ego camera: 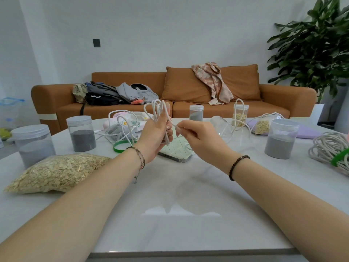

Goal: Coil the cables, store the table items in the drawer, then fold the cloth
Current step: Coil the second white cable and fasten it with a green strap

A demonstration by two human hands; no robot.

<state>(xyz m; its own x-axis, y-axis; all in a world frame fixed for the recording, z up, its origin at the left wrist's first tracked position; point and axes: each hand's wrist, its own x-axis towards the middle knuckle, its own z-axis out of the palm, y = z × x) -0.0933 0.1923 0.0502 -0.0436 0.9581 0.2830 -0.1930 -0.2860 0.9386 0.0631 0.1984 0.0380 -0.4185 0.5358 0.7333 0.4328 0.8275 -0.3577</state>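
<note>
The fingers [169, 133] of the left hand [156, 138] are curled round a bunch of loops of a white cable [157, 109], which stand up above the fist. The right hand [200, 138] sits just beside it, its fingers [184, 126] pinched narrowly on the same cable close to the left hand's grip. From there the cable runs on to the right, over the counter [188, 186] toward the far jars. Both hands are raised off the counter, forearms reaching in from the near edge, each wrist wearing a bracelet.

Under the hands lies a phone [178, 153] in a pale dotted case, and to its left a green band [120, 145]. Behind the left hand a second loose cable [122, 127] lies tangled. A clear bag of oats [56, 171] rests at the near left, with two lidded jars of grey sand [83, 135] behind it. On the right stands another sand jar [279, 140], and past it, at the frame's edge, a coiled cable bundle [332, 148] tied with a green strap. A lilac cloth [307, 133] lies behind that jar, near a small jar of oats [240, 114]. An orange sofa [132, 78] stands beyond the counter.
</note>
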